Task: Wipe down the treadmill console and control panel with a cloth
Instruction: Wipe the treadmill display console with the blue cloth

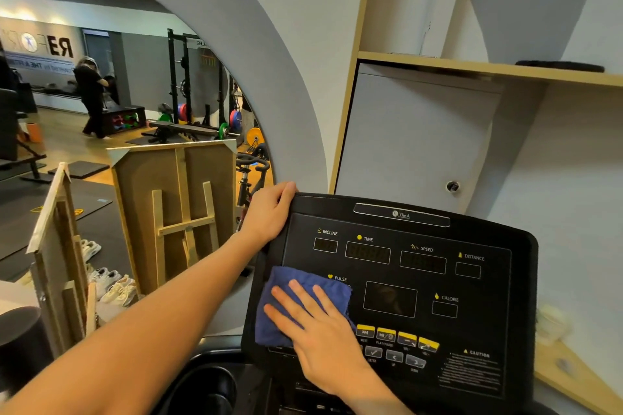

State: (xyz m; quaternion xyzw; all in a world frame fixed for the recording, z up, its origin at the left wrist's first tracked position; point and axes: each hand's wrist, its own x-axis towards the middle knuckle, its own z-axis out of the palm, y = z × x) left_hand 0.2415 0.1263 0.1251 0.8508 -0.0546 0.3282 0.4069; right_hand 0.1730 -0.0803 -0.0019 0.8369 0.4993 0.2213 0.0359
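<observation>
The black treadmill console (421, 266) fills the lower right of the head view, with dark display windows labelled incline, time, speed, distance, pulse and calorie. A row of yellow control buttons (397, 335) sits below them. A folded blue cloth (296, 290) lies flat on the panel's lower left, over the pulse area. My right hand (323, 337) presses on the cloth with straight, spread fingers. My left hand (269, 216) grips the console's upper left corner, fingers curled over the edge.
A large arched mirror (118, 94) on the left reflects the gym: racks, weight plates, a person. Wooden easel boards (175, 209) lean just left of the console. A wooden shelf (488, 69) hangs on the wall above. Shoes (114, 286) lie on the floor.
</observation>
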